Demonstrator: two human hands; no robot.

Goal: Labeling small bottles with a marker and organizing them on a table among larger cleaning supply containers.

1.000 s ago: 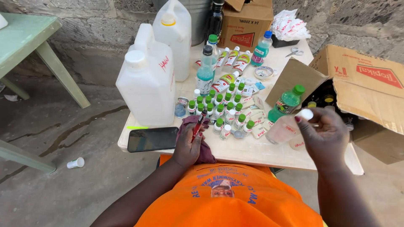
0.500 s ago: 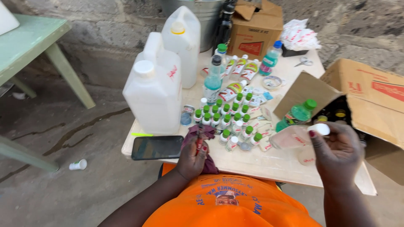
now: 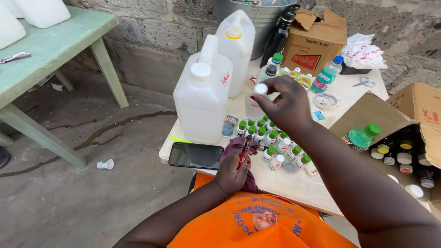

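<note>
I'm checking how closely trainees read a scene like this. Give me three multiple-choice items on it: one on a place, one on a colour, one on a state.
1. Where does the black phone lie?
A. on the table's near edge, before the big white jug
B. inside the open carton
C. on the floor

2. What colour are the caps of the small bottles clustered mid-table?
A. red
B. green
C. black

3. What is the right hand doing?
A. lying flat on the table
B. gripping scissors
C. raised, pinching a small white cap

Answers: 1 A, the phone lies just in front of the jug; 2 B, the caps show green; 3 C, the fingertips hold the cap above the bottles.
</note>
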